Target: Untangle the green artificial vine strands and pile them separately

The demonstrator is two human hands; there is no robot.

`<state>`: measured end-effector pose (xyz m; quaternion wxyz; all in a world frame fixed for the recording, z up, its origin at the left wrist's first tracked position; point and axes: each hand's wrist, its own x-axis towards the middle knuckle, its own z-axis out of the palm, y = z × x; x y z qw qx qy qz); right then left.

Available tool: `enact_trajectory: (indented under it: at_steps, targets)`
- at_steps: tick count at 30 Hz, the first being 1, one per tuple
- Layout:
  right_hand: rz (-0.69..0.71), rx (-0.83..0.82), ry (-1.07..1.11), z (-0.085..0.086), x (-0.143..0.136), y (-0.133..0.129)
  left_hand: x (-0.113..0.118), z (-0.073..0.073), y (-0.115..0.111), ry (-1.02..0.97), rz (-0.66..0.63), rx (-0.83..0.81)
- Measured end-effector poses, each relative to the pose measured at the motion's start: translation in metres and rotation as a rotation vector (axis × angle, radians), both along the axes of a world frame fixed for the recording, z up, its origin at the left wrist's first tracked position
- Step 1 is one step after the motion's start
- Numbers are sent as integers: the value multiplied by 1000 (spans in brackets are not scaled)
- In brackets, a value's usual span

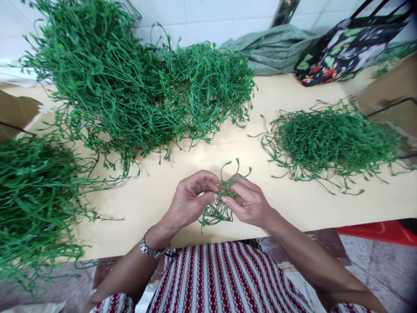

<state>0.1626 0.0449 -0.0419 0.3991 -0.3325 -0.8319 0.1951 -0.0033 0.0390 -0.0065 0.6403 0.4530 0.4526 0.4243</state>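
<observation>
Sprig (224, 190) runs near to far between fingers (241, 190).

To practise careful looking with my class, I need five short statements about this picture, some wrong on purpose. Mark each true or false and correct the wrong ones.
1. The left hand and right hand both hold a small green bunch. True.
2. A watch is worn on the right wrist. False: the watch is on the left wrist.
3. The flowered bag is at the upper right. True.
4. The striped top is blue and yellow. False: the striped top is dark red and white.
5. The table has a pale yellowish surface. True.
</observation>
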Motion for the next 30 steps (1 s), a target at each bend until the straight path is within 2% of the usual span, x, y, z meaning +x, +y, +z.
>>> enact_trajectory:
  at_steps: [5, 13, 16, 20, 23, 27, 30]
  targets:
    - [50, -24, 6, 1, 0, 0, 0, 2, 0, 9, 2, -8]
    - [44, 9, -58, 3, -1, -1, -1, 0, 5, -19, -99, -173]
    - [81, -57, -70, 6, -2, -2, -2, -1, 5, 41, -121, -158]
    - [164, -222, -33, 11, -2, -2, -4, -2, 5, 142, -175, -76]
    - [210, -288, 1, 13, -2, -1, -7, -1, 7, 182, -301, -38]
    - [430, -340, 61, 15, 2, 1, -12, 5, 8, 97, -568, -82]
    - [579, -413, 85, 20, 12, 5, -18, 10, 8, 54, -622, -152]
